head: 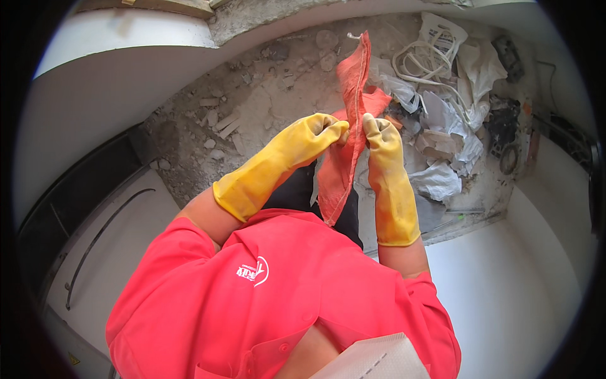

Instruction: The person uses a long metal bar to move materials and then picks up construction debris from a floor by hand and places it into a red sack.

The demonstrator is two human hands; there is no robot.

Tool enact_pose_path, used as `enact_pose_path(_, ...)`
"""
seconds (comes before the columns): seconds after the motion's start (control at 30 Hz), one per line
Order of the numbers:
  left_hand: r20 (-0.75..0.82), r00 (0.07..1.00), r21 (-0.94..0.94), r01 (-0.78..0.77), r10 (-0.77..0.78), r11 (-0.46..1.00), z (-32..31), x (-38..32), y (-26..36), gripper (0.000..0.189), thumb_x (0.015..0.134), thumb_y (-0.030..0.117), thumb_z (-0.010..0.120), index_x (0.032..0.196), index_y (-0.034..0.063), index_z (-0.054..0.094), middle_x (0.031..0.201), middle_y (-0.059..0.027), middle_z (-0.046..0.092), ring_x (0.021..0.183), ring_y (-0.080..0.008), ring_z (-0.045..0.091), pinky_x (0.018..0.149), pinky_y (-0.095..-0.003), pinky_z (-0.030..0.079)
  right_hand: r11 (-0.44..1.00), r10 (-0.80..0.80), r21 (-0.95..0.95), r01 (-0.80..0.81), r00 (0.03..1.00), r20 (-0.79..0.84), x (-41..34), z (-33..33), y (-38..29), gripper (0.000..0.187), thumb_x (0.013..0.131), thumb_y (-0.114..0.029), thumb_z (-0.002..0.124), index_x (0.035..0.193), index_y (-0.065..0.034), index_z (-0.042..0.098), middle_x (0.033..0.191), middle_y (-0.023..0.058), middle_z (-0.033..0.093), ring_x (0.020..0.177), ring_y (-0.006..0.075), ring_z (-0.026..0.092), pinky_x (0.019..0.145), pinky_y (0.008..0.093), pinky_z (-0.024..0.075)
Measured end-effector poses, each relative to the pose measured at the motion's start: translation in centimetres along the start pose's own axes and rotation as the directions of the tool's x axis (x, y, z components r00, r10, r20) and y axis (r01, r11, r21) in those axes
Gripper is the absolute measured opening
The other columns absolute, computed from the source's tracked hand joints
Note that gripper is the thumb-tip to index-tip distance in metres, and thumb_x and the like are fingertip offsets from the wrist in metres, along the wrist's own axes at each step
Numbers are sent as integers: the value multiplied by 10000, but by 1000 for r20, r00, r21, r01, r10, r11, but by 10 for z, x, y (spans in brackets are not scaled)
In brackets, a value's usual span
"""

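Note:
In front of me hangs a red fabric piece, seemingly a woven sack [354,83], narrow and creased, with a stitched edge running down its length. A short white string end shows at its top. My left hand [322,132], in a yellow rubber glove, pinches the edge from the left at about mid-length. From the right, my right hand [382,135], in a matching glove, grips the same edge close by. The fabric's lower end hangs over my dark trousers [298,187]. Some of my fingertips are hidden behind the folds.
Broken rubble [222,125] and dust cover the floor ahead and left. To the right lie a white plastic bag [442,35], looped pale cord [412,73], crumpled paper or plastic [438,180] and a dark ring [509,159]. White walls [123,90] stand close on both sides.

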State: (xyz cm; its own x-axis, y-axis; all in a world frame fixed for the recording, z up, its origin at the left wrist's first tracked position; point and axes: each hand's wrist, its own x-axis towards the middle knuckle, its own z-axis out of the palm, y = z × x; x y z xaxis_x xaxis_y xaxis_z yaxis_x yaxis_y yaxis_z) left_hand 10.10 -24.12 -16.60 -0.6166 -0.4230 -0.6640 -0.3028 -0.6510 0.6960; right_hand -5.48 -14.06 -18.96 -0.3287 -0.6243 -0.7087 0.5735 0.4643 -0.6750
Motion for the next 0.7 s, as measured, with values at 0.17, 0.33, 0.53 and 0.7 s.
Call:
enact_pose_path(0.17,22,1000,652,0,-19,758,-5,-4,9,423,1023,386,592,1136,-12,681,1041,-138,713,1003,-253,678,868,-370,519,988,66,-148,-49,991,117,5,9,2,308,1026,-314,677,970,-12,706,810,-28,639,710,52,519,640,232,411)
enact_pose_path(0.33,190,933,809,-325,304,490,-19,-7,-3,327,1034,303,513,1123,62,714,1161,-195,695,1104,-393,642,937,-434,513,978,25,-210,-4,995,97,5,17,3,338,1031,-335,662,955,-9,706,832,-13,660,726,59,528,647,241,415)
enact_pose_path(0.53,134,954,373,-299,268,878,-40,11,-25,300,1022,206,517,1034,-27,705,1006,-152,730,972,-286,686,928,-377,537,984,-7,-176,6,1000,-2,4,16,-7,279,1037,-303,650,965,-33,650,831,-3,648,741,74,556,653,240,437)
enact_pose_path(0.7,51,999,319,-22,7,948,-32,8,-3,448,1074,365,555,1047,-54,709,1072,-114,739,1040,-180,679,926,-311,513,965,70,-257,-45,993,90,9,15,-3,233,1037,-250,639,997,-22,662,823,-13,634,717,60,537,638,229,433)
